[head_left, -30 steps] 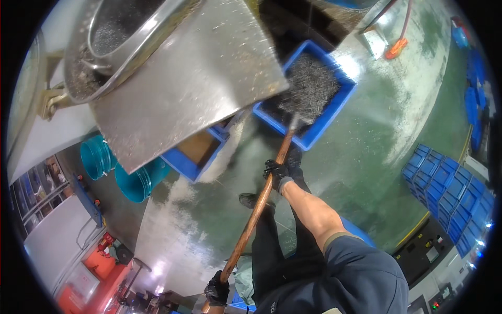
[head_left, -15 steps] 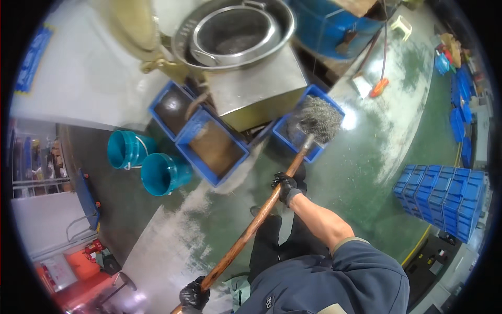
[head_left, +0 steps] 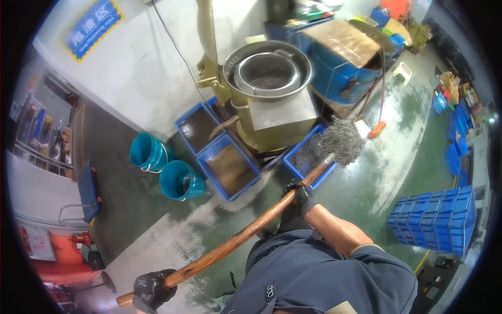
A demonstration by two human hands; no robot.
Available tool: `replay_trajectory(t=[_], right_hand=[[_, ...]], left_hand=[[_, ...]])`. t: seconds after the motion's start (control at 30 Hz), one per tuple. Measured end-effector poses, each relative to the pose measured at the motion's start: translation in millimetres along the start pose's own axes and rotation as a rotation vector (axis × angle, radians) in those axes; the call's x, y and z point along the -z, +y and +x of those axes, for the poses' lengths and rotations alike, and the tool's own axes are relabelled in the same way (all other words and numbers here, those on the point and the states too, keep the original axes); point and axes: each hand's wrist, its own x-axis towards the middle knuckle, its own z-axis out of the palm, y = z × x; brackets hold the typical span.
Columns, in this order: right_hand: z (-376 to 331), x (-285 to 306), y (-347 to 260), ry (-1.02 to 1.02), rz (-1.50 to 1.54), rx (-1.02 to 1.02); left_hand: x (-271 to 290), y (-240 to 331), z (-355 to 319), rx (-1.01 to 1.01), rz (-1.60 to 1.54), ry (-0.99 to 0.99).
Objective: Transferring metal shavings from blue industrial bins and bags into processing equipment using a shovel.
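Observation:
Both my hands, in dark gloves, grip a long wooden-handled shovel [head_left: 230,240] that slants from lower left to upper right. My left hand [head_left: 152,289] is closed round the handle near its butt end. Further up, my right hand [head_left: 298,198] wraps the handle close to the metal socket. A heap of grey, stringy metal shavings [head_left: 342,140] hides the blade. This heap lies over the right part of a blue bin [head_left: 323,177] and reaches past its rim. More shavings show inside the bin.
Behind the bin stands a machine with a round steel bowl [head_left: 235,86]. Two blue trays [head_left: 246,184] of brownish liquid and two teal buckets [head_left: 178,180] are left of it. A large blue drum [head_left: 334,73] stands behind; stacked blue crates [head_left: 429,220] are at right.
My left hand has moved left and down with the handle's butt end, and the handle lies flatter. The shavings now extend past the bin's right rim. The view has shifted.

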Motion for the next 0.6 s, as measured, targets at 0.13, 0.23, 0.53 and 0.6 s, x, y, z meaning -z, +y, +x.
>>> replay_trajectory(t=[0.13, 0.23, 0.53, 0.6], right_hand=[[-27.6, -36.6, -28.6, 0.054, -0.152, -0.084], [-30.8, -60.4, -49.8, 0.011, -0.219, -0.032], [-12.9, -150.3, -71.3, -0.242, -0.348, -0.070], [-5.5, -177.3, -69.8, -0.250, -0.368, -0.088]], left_hand=[[21.9, 4.2, 4.2, 0.047, -0.145, -0.099], [-15.5, -38.9, -2.1, -0.088, -0.156, 0.097], [6.9, 5.0, -23.5, 0.088, -0.048, 0.191], [7.3, 13.8, -34.3, 0.096, -0.006, 0.256]])
